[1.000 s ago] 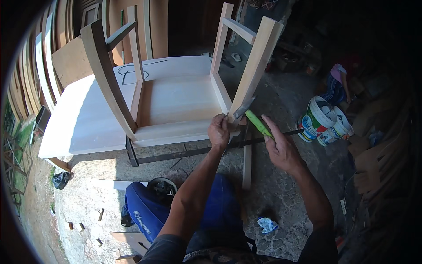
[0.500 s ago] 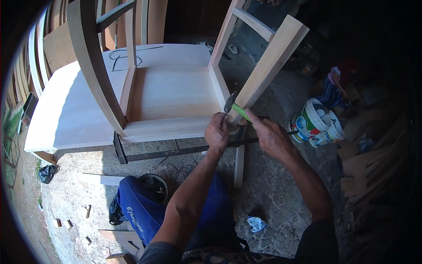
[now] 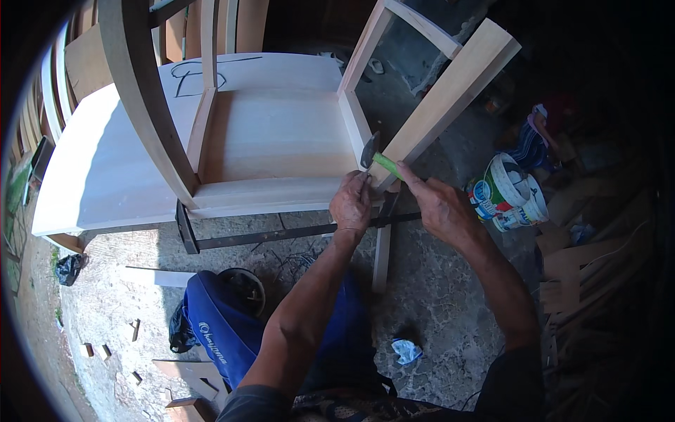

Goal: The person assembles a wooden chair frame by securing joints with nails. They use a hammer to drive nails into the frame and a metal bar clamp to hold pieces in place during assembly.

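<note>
A bare wooden chair frame (image 3: 260,195) rests legs up on a pale board (image 3: 105,176). My right hand (image 3: 444,211) is wrapped round the green handle of a hammer (image 3: 387,165), its dark head close to the corner beside the thick right leg (image 3: 446,98). At that same corner my left hand (image 3: 350,204) is closed in a pinch on what looks like a thin nail, mostly hidden by the fingers and the hammer head. Along the near rail runs a dark metal bar clamp (image 3: 264,239), just below my left hand.
White buckets (image 3: 503,190) stand to the right, with a person (image 3: 538,133) beyond them. Wood offcuts (image 3: 576,271) pile up at the right edge. Between my knees is a dark round container (image 3: 246,288). Small wood blocks (image 3: 105,352) and a crumpled wrapper (image 3: 406,351) lie on the concrete.
The view has shifted slightly, so the chair frame sits a little higher and its right leg leans farther right. The hammer head stays near my left fingertips; both hands keep their grips.
</note>
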Demonstrator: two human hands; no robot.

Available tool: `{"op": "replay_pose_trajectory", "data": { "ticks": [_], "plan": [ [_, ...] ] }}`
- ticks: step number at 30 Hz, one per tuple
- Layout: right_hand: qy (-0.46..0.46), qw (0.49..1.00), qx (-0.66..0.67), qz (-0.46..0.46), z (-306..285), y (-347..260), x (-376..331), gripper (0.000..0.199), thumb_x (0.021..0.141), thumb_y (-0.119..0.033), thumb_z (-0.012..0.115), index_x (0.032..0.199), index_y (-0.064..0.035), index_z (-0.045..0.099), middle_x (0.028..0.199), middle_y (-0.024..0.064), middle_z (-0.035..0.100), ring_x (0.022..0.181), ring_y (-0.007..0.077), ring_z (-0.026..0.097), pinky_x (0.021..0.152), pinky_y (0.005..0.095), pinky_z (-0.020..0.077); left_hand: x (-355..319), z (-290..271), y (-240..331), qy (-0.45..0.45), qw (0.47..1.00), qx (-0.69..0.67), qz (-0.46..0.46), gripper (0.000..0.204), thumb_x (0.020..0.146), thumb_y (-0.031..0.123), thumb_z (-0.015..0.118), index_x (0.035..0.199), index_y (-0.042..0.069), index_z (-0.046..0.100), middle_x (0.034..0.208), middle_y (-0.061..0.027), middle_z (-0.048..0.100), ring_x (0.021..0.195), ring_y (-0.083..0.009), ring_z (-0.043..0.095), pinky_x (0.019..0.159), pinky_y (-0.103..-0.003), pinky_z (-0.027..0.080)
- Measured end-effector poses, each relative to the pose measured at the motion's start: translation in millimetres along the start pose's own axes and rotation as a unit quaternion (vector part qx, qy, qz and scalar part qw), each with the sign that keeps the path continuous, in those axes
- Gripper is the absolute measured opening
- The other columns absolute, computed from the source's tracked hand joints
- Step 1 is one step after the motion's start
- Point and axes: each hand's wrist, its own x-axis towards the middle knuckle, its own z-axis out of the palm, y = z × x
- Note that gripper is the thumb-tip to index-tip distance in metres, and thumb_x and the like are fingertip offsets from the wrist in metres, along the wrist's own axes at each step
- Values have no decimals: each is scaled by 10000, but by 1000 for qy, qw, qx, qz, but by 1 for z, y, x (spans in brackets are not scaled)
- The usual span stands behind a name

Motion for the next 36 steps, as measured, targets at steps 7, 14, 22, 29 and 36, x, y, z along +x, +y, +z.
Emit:
{"op": "replay_pose_trajectory", "data": {
  "ticks": [7,14,22,29,36],
  "plan": [
    [-15,1000,-11,-10,3,4,4,739,914,42,537,1588,-217,383,896,222,650,811,408,687,703,503,551,-1,-2,5,-10,1000,19,-16,187,965,210,637,1099,134,742,1174,-40,707,990,-319,703,820,-415,561],
    [-20,999,-34,-5,11,7,3,753,888,32,541,1583,-218,389,875,207,645,792,415,685,712,520,563,-2,-3,7,-21,999,28,-19,181,960,208,647,1085,123,747,1172,-39,710,995,-310,706,819,-413,563],
    [-14,999,-51,-1,7,-3,1,738,909,49,566,1578,-218,410,897,231,654,797,411,686,699,506,542,-2,0,3,-1,1000,18,-7,175,959,227,660,1062,122,755,1151,-46,717,971,-314,710,803,-412,566],
    [-17,997,-70,-3,7,-7,1,731,907,23,551,1579,-225,406,881,220,659,782,407,691,719,510,561,-3,-2,6,-20,1000,3,-20,199,961,244,634,1080,141,755,1181,-40,703,981,-319,707,814,-428,567],
    [60,998,-8,-18,8,1,-3,737,899,30,556,1573,-236,418,843,192,636,767,391,688,711,493,570,0,-8,13,-32,999,4,-31,239,961,297,660,1071,106,751,1155,-68,716,990,-339,705,828,-431,556]
  ]
}}
